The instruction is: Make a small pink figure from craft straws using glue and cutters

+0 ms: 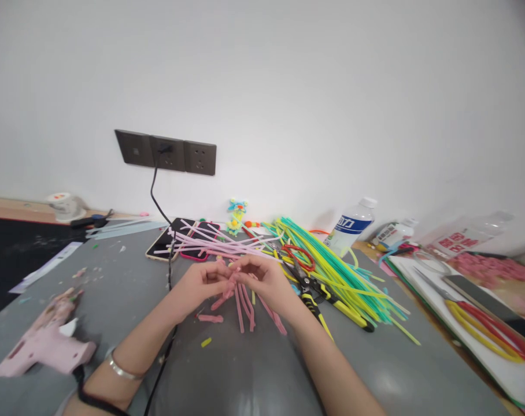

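Observation:
My left hand and my right hand meet fingertip to fingertip over the middle of the table. Both are closed in a pinch on a small pink pipe cleaner, whose shape the fingers largely hide. Below them, several cut pink pipe cleaners lie on the grey tabletop. A short pink piece and a tiny yellow piece rest nearer to me. Long pale pink pipe cleaners are spread just beyond my fingers.
Yellow-handled pliers and a yellow-green pipe cleaner bundle lie right of my hands. A pink glue gun sits left, its black cord passing my left forearm. Two phones, a bottle and red-yellow scissors lie around.

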`<state>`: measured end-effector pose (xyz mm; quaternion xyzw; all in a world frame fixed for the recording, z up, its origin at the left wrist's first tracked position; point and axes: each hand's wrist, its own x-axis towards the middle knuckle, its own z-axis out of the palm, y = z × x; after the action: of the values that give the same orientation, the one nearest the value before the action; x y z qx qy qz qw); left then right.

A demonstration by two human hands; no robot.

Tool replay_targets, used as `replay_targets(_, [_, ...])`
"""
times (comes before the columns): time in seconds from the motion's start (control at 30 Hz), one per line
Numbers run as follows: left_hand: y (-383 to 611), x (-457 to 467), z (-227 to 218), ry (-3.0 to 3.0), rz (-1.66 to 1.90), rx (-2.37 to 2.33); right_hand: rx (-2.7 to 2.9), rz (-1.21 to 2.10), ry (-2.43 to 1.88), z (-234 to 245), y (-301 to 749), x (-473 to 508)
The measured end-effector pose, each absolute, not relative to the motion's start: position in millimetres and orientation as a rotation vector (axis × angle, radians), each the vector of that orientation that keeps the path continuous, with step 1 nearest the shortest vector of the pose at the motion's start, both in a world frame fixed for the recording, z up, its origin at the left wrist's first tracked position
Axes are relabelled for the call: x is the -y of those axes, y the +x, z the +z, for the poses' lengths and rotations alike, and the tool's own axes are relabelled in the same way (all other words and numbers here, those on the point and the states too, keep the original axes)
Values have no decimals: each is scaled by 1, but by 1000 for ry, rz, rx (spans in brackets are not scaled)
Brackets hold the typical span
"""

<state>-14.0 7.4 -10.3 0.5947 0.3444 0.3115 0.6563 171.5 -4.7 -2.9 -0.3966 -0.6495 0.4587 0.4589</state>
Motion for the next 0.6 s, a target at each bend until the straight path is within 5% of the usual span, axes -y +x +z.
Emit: replay_targets(0.6, [-15,-1,-1,969,520,-705,1516,1240,-775,9,169,12])
